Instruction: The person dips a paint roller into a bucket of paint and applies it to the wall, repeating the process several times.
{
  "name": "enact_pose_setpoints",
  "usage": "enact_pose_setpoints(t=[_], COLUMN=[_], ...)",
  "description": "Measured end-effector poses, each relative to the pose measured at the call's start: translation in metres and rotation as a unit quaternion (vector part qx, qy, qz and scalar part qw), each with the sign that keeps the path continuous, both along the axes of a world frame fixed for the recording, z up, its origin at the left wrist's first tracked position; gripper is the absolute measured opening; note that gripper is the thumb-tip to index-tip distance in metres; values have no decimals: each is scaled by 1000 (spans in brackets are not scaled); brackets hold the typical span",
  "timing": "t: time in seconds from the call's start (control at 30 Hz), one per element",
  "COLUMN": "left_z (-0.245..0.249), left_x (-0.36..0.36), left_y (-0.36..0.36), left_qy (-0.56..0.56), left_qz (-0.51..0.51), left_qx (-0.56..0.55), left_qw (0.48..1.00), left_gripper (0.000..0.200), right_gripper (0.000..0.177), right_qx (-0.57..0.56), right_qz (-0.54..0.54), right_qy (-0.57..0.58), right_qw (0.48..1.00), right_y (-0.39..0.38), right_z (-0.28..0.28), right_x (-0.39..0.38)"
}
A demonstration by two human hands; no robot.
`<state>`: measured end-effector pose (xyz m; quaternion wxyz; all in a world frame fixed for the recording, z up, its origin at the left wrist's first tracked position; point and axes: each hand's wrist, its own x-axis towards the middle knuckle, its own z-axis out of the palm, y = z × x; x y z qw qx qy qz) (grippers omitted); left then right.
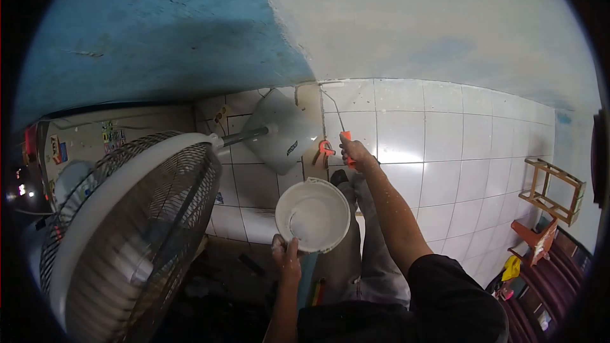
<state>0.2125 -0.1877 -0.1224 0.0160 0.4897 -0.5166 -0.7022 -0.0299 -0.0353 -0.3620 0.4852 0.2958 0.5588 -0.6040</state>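
My left hand (287,255) grips the near rim of a white plastic bucket (343,219), its thumb over the edge. White paint (321,216) lies inside the bucket. Closed around the orange handle of a paint roller (345,135) is my right hand (358,154). The roller's thin wire frame reaches forward to the foot of the wall, where its white head meets the bottom edge. Beside my right hand, an orange curved object (326,148) sits on the floor strip.
A large standing fan (136,248) fills the left side, its square grey base (279,130) on the tiles. The wall is blue (159,32) at left, whitish (432,19) at right. A wooden frame (551,190) and an orange-brown stool (539,239) stand at right.
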Motion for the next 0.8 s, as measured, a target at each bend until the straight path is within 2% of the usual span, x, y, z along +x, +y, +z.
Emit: enact_pose_setpoints(t=[0.1,0.17,0.27,0.4,0.47,0.5,0.57,0.67,0.7,0.77,0.8], left_z=[-2,-5,0,13,16,16,13,14,13,5,7], left_x=[3,8,6,5,7,8,13,14,12,18,19], left_y=[-4,-6,-9,-13,-15,-16,-15,-13,-12,-12,-14], left_qy=[-16,-13,-13,-23,-13,-2,-6,-6,-4,-9,-13], left_qz=[14,13,13,24,24,23,28,24,16,24,31], left_qx=[2,-4,-10,-8,-6,-8,-11,-8,0,-1,-3], left_qw=[1000,1000,1000,999,1000,1000,1000,1000,1000,1000,999], left_gripper=[14,13,12,11,11,11,12,12,14,14,14], right_gripper=[53,52,52,51,38,38,40,49,49,42,42], right_qx=[5,35,44,39,70,71,54,20,20,40,42], right_qz=[-22,15,13,21,39,39,-11,16,15,79,79], right_qy=[-2,35,66,95,103,103,61,82,84,151,150], right_qw=[1000,999,997,994,991,991,997,996,996,985,985], right_y=[-29,-38,-47,-37,-29,-30,-33,-43,-43,-38,-31], right_z=[-11,-25,-33,19,61,63,61,-14,-19,-20,3], right_x=[-11,-18,-21,-15,-8,-10,-13,-35,-35,-29,-20])
